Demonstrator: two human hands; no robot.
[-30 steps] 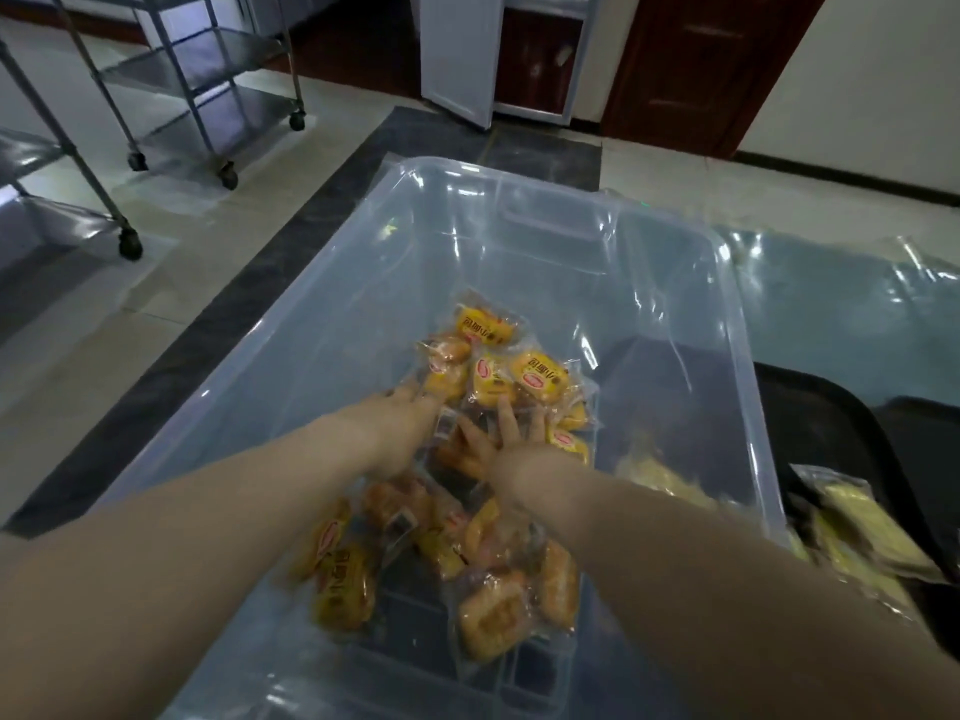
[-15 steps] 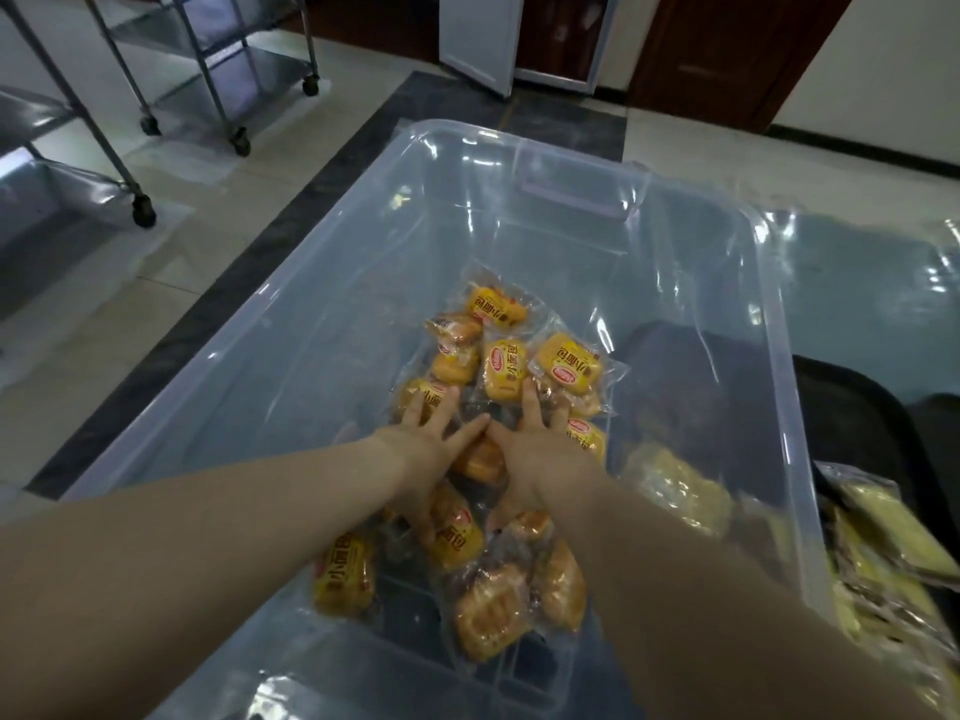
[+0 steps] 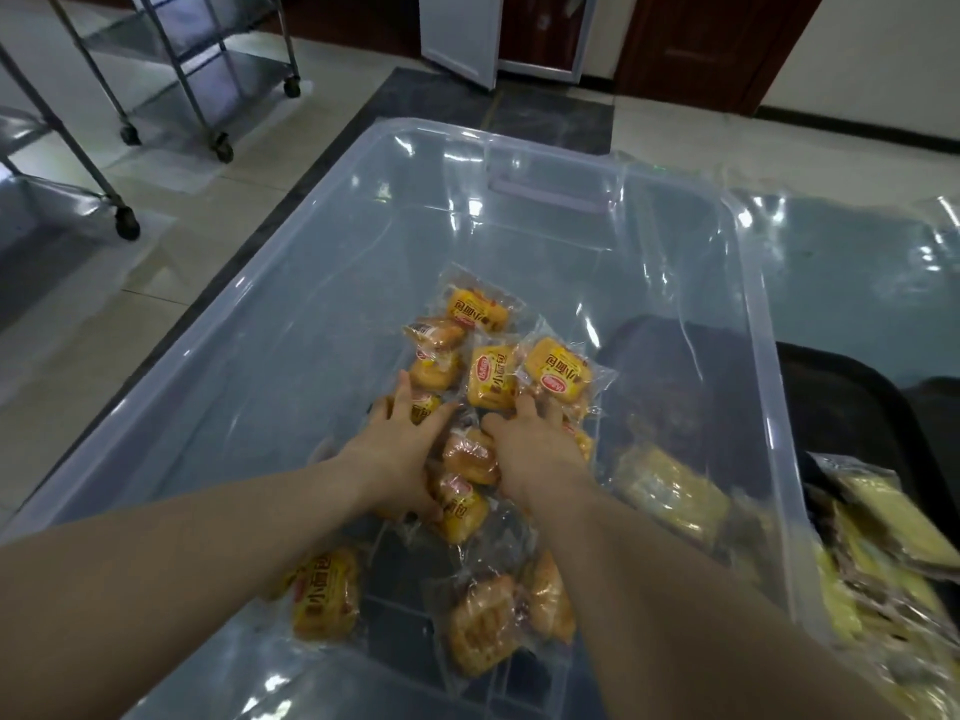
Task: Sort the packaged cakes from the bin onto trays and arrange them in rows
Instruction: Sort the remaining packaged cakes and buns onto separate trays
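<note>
Now I am looking down into the clear plastic bin (image 3: pixel 291 366), where both hands are lying on the heap of packaged cakes (image 3: pixel 491 376). The left hand (image 3: pixel 402 454) is resting with fingers spread and almost straight on the packs, its thumb side touching a cake between the two hands. The right hand (image 3: pixel 535 454) is lying flat just beside it, fingertips reaching under a yellow pack at the far right; I cannot tell if it is gripping. More cakes are lying nearer, under my forearms, with one pack (image 3: pixel 324 595) at the near left, its long axis running near to far. At the right, outside the bin, a dark tray (image 3: pixel 852 387) is holding pale yellow packs (image 3: pixel 893 517).
</note>
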